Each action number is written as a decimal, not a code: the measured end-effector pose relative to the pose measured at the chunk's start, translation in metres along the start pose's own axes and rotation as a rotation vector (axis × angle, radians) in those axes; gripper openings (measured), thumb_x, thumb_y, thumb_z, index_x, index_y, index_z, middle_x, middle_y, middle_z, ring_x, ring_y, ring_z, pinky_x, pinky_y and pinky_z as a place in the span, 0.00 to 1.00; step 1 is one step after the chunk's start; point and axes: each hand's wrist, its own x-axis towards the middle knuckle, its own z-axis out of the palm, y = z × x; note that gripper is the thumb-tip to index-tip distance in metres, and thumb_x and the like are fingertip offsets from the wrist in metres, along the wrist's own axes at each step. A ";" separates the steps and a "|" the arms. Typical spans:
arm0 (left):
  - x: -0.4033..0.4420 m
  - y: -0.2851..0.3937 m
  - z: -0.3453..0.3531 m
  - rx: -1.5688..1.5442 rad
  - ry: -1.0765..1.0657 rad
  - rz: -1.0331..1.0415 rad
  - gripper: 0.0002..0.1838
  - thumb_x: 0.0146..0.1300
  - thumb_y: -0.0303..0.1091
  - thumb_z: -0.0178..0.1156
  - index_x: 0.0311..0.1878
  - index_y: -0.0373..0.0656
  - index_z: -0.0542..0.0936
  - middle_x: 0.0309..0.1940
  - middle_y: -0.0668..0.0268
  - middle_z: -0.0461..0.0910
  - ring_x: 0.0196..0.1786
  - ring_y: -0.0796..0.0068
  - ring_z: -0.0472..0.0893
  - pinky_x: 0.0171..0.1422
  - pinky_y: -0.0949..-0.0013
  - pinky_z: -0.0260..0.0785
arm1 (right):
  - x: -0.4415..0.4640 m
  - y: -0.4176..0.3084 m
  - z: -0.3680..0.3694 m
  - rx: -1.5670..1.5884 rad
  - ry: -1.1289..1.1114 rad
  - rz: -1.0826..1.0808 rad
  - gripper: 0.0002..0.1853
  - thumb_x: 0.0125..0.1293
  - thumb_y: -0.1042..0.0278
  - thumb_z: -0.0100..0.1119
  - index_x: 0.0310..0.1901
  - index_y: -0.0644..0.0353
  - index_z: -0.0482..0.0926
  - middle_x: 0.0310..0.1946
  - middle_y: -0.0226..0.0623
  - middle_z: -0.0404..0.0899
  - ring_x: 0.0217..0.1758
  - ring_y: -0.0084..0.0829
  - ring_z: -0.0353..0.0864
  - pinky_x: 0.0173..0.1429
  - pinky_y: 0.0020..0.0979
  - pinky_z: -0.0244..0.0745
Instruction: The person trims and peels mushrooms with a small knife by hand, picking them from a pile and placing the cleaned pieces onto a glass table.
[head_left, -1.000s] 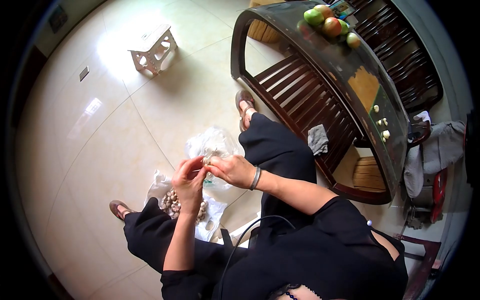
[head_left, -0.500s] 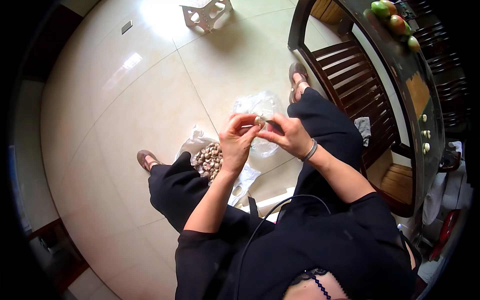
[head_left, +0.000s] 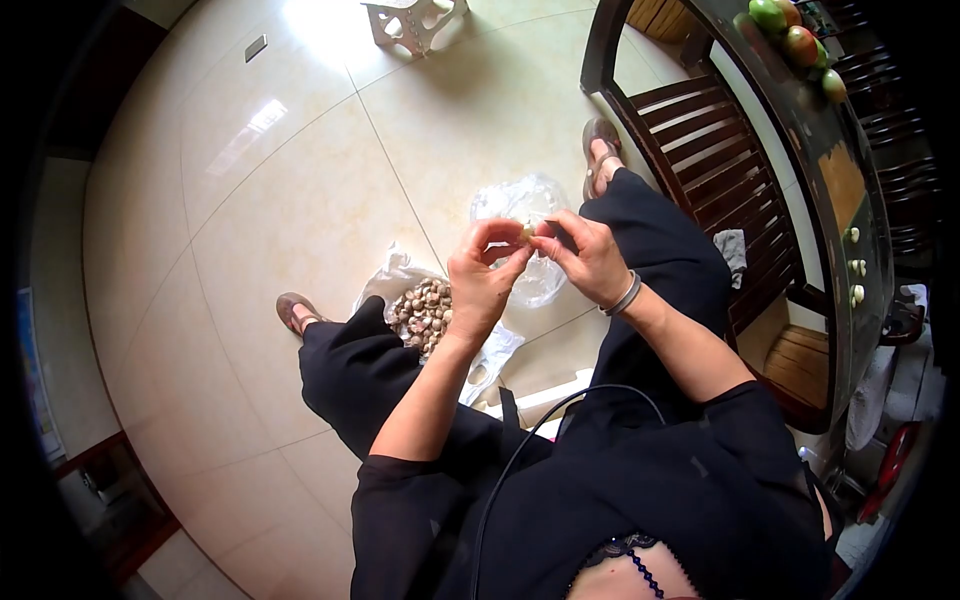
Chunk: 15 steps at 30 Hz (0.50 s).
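Observation:
My left hand (head_left: 485, 270) pinches a small pale round piece (head_left: 527, 232) between thumb and fingertips. It looks like one of the small brown-and-white bulbs (head_left: 424, 310) that fill an open white plastic bag (head_left: 398, 268) on the floor, below my left wrist. My right hand (head_left: 585, 258) is closed around a small knife (head_left: 562, 237); its dark blade shows only in part. The right thumb and fingertips meet the pale piece from the other side. Beneath my hands lies a clear plastic bag (head_left: 540, 285), whose contents I cannot make out.
A slatted wooden chair (head_left: 700, 140) stands to the right, with a grey cloth (head_left: 731, 255) on it. Beyond is a dark table (head_left: 850, 320) bearing several mangoes (head_left: 800, 45) and pale pieces (head_left: 857, 267). A stool (head_left: 415, 25) stands ahead. A black cable (head_left: 560, 402) crosses my lap.
The knife has turned from pointing toward the pale piece to standing away from it, up in my right hand. Right fingertips have come onto the piece. The view has shifted slightly.

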 end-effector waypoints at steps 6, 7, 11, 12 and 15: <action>0.007 0.005 -0.016 -0.289 -0.173 -0.236 0.13 0.51 0.21 0.61 0.41 0.35 0.73 0.36 0.63 0.77 0.41 0.75 0.78 0.48 0.74 0.71 | 0.002 -0.001 -0.002 0.010 -0.041 -0.066 0.06 0.58 0.74 0.55 0.35 0.65 0.72 0.27 0.42 0.76 0.29 0.36 0.78 0.33 0.28 0.71; 0.008 0.008 -0.017 -0.338 -0.191 -0.267 0.14 0.51 0.21 0.61 0.42 0.35 0.73 0.37 0.62 0.77 0.41 0.75 0.78 0.49 0.73 0.71 | 0.002 -0.003 -0.003 0.015 -0.052 -0.057 0.06 0.57 0.73 0.55 0.35 0.64 0.72 0.28 0.43 0.76 0.30 0.40 0.78 0.34 0.30 0.72; 0.010 0.010 -0.020 -0.494 -0.209 -0.333 0.14 0.52 0.24 0.61 0.43 0.33 0.74 0.37 0.61 0.78 0.41 0.73 0.78 0.51 0.71 0.70 | 0.002 -0.004 -0.005 0.028 -0.061 -0.055 0.06 0.58 0.73 0.55 0.36 0.64 0.72 0.29 0.43 0.75 0.30 0.40 0.78 0.34 0.30 0.72; 0.010 0.012 -0.019 -0.550 -0.182 -0.364 0.13 0.53 0.24 0.61 0.43 0.33 0.75 0.37 0.60 0.78 0.41 0.73 0.78 0.51 0.71 0.70 | 0.002 -0.004 -0.005 0.029 -0.068 -0.067 0.06 0.58 0.73 0.55 0.36 0.64 0.71 0.29 0.43 0.75 0.30 0.41 0.78 0.33 0.30 0.71; 0.008 -0.001 -0.016 -0.576 -0.154 -0.296 0.11 0.53 0.25 0.61 0.40 0.33 0.77 0.35 0.60 0.78 0.41 0.73 0.78 0.50 0.72 0.70 | 0.001 -0.005 -0.004 0.014 -0.081 -0.102 0.08 0.58 0.72 0.55 0.37 0.65 0.70 0.29 0.44 0.75 0.30 0.42 0.77 0.32 0.30 0.71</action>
